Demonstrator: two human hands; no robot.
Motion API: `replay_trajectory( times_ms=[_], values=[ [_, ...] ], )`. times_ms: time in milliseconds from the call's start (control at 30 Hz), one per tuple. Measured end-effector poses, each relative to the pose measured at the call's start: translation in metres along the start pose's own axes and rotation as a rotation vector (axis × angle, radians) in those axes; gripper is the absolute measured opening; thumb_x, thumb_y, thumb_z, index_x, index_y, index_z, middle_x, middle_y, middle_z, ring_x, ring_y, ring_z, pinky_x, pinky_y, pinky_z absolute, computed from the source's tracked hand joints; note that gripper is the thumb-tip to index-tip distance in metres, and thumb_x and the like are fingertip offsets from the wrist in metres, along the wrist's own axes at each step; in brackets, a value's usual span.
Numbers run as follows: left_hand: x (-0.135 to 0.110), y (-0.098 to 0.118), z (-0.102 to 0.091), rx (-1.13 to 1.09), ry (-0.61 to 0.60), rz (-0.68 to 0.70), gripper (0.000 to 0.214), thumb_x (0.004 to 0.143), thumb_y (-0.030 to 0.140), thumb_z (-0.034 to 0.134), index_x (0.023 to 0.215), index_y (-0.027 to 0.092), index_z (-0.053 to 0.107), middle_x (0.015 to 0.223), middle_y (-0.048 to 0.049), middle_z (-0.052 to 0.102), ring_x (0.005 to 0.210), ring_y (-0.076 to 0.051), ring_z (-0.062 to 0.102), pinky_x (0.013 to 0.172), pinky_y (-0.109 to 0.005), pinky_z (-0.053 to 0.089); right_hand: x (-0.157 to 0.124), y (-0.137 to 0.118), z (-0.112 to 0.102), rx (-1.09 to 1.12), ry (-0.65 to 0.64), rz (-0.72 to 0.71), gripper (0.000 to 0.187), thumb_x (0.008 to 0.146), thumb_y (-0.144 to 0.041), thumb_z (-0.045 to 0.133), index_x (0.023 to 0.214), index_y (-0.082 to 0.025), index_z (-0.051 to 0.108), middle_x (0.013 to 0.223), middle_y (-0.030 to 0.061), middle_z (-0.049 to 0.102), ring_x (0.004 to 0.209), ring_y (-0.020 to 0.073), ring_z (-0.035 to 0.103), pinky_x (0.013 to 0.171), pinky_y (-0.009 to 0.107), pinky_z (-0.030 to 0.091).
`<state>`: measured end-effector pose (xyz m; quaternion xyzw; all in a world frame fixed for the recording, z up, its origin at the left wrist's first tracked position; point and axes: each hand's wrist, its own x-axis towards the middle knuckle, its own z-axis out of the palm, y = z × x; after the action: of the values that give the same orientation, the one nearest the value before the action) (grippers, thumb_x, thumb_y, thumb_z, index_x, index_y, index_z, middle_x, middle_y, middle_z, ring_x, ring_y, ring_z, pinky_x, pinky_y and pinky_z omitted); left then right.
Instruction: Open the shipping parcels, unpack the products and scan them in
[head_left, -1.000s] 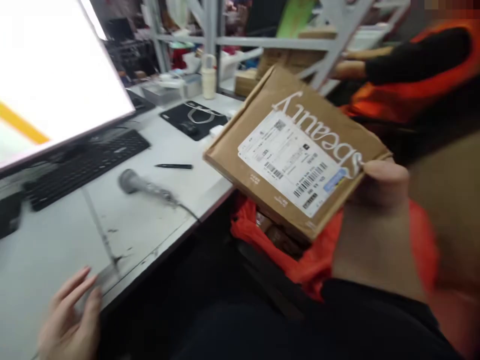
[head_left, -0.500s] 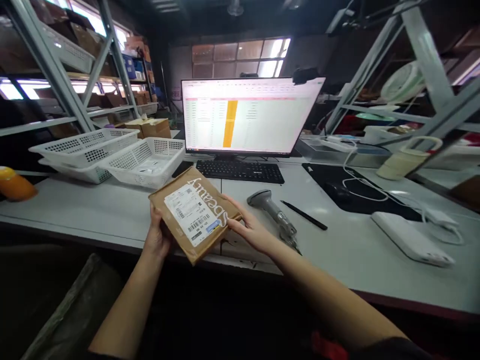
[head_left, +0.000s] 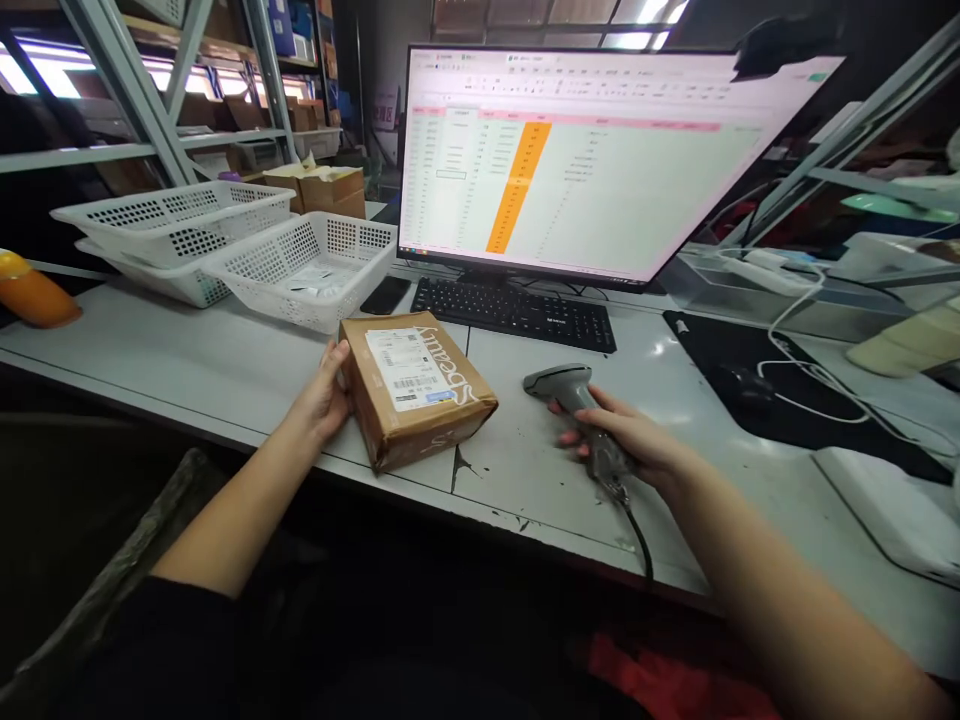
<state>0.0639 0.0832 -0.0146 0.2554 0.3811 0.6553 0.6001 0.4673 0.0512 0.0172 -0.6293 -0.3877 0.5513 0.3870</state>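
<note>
A brown cardboard parcel (head_left: 417, 388) with a white shipping label and white lettering lies on the grey table (head_left: 187, 360), near its front edge. My left hand (head_left: 324, 398) grips the parcel's left side, thumb on top. My right hand (head_left: 628, 440) is wrapped round the handle of a grey barcode scanner (head_left: 562, 385), which rests on the table to the right of the parcel, its head pointing left and its cable running off the front edge.
A large monitor (head_left: 592, 160) showing a spreadsheet stands behind a black keyboard (head_left: 517, 312). White perforated baskets (head_left: 300, 265) sit at the left, an orange bottle (head_left: 30, 292) at the far left. A black mouse mat (head_left: 757, 370), cables and a white device (head_left: 892, 510) lie right. Metal shelving surrounds.
The parcel has come down from both hands onto the table. My right hand left the parcel and took hold of the scanner. My left hand stays on the parcel.
</note>
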Motion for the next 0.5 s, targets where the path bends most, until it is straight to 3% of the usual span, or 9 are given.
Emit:
replay_trajectory(
  times_ms=[67, 167, 333, 500],
  values=[
    [0.003, 0.002, -0.001, 0.000, 0.017, -0.064, 0.080, 0.074, 0.051, 0.089, 0.142, 0.028, 0.054, 0.142, -0.0105, 0.064, 0.131, -0.035, 0.060, 0.110, -0.055, 0.051, -0.008, -0.010, 0.004, 0.052, -0.018, 0.003, 0.063, 0.064, -0.024, 0.079, 0.125, -0.029, 0.065, 0.123, 0.0095, 0.075, 0.059, 0.0142, 0.066, 0.041, 0.024, 0.054],
    [0.004, 0.006, 0.003, 0.003, 0.002, -0.067, 0.086, 0.071, 0.042, 0.092, 0.146, 0.029, 0.050, 0.137, -0.0091, 0.067, 0.132, -0.035, 0.060, 0.115, -0.056, 0.047, -0.028, -0.029, 0.011, 0.025, -0.152, -0.072, 0.059, 0.065, -0.030, 0.081, 0.123, -0.030, 0.068, 0.120, 0.0101, 0.076, 0.053, 0.0136, 0.060, 0.037, 0.026, 0.051],
    [0.002, 0.009, 0.010, 0.012, 0.015, -0.069, 0.091, 0.067, 0.033, 0.093, 0.146, 0.030, 0.047, 0.130, -0.0068, 0.070, 0.131, -0.034, 0.061, 0.116, -0.054, 0.047, -0.073, -0.059, 0.034, -0.119, -0.439, -0.146, 0.076, 0.071, -0.041, 0.082, 0.142, -0.030, 0.060, 0.101, 0.0103, 0.077, 0.049, 0.0160, 0.060, 0.035, 0.028, 0.049],
    [-0.002, 0.009, 0.008, 0.023, -0.010, -0.070, 0.081, 0.066, 0.033, 0.091, 0.138, 0.030, 0.054, 0.130, -0.0064, 0.070, 0.126, -0.034, 0.064, 0.110, -0.052, 0.052, -0.100, -0.080, 0.065, -0.149, -0.574, -0.133, 0.085, 0.083, -0.042, 0.074, 0.159, -0.023, 0.041, 0.068, 0.0010, 0.068, 0.051, 0.0179, 0.062, 0.041, 0.027, 0.052]
  ],
)
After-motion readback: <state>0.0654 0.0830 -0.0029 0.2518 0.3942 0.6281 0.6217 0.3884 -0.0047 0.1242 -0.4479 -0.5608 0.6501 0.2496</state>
